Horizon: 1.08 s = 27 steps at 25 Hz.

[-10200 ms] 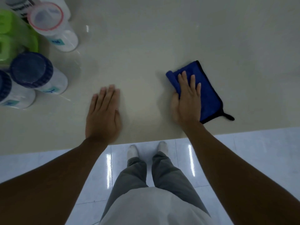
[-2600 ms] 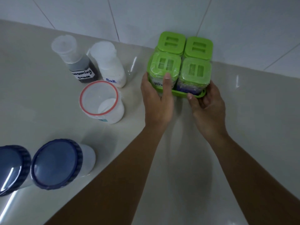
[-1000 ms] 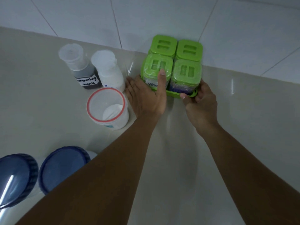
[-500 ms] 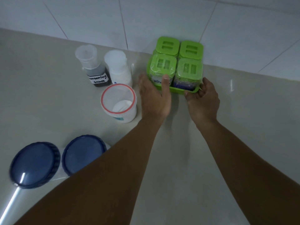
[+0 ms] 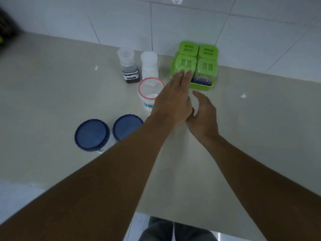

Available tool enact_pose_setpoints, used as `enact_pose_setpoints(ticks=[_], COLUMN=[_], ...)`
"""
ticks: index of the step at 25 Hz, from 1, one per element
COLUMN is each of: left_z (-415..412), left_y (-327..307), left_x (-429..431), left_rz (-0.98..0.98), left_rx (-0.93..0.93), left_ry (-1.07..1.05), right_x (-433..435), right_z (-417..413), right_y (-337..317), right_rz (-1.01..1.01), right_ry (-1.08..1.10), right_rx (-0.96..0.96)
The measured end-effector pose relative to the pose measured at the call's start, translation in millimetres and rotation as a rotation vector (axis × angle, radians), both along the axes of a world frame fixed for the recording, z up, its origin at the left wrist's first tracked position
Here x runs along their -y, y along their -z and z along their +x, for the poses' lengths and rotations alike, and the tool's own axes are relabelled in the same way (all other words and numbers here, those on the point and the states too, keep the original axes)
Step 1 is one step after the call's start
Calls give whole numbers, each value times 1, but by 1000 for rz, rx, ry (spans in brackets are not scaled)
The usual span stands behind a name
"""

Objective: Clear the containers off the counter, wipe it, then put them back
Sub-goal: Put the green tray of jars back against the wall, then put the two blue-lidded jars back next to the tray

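Observation:
A green tray of green-lidded jars (image 5: 201, 86) stands against the tiled wall at the back of the beige counter (image 5: 52, 101). My left hand (image 5: 172, 100) hovers flat in front of it, fingers apart, holding nothing. My right hand (image 5: 203, 115) is just below the tray, open and off it. A red-rimmed clear tub (image 5: 150, 93) sits left of my left hand. Behind it stand a dark sauce bottle (image 5: 129, 70) and a white salt bottle (image 5: 149, 66). Two blue-lidded jars (image 5: 92, 134) (image 5: 126, 126) stand nearer the front.
The white tiled wall (image 5: 243, 32) runs along the back of the counter. The counter's front edge (image 5: 156, 213) is near my body, with floor tiles and my trousers below. A dark blurred object (image 5: 7, 32) shows at the far left.
Both hands have let go of the green tray and drawn back toward me. The tray stays by the wall. The view has pulled back and shifted, showing more counter.

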<state>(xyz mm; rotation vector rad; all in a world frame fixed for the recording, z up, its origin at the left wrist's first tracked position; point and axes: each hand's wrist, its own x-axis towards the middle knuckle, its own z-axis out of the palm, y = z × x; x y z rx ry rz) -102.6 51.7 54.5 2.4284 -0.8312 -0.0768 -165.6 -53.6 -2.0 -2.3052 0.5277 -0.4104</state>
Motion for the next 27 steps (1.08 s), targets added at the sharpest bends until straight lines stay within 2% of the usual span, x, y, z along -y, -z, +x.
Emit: enact_pose_setpoints(ticks=[3, 6, 8, 11, 18, 23, 27], left_z=[-4, -12, -22, -39, -65, -57, -58], left_y=[-2, 6, 14, 24, 49, 45, 45], left_x=[-52, -116, -159, -206, -240, -224, -178], left_rz=[146, 168, 189, 231, 340, 251, 167], left_rx=[275, 441, 476, 403, 117, 147, 187], left_ry=[9, -57, -115, -205, -302, -216, -97], right_x=[-27, -63, -86, -114, -136, -114, -69], right_z=[-17, -32, -39, -40, -28, -37, -51], right_y=[-16, -21, -18, -9, 5, 4, 0], right_rz=[-21, -5, -8, -44, -23, 10, 3], right_ry=[-168, -359, -513, -611, -559, -420, -271], right_rx=[-56, -118, -94, -62, 3, 128, 237])
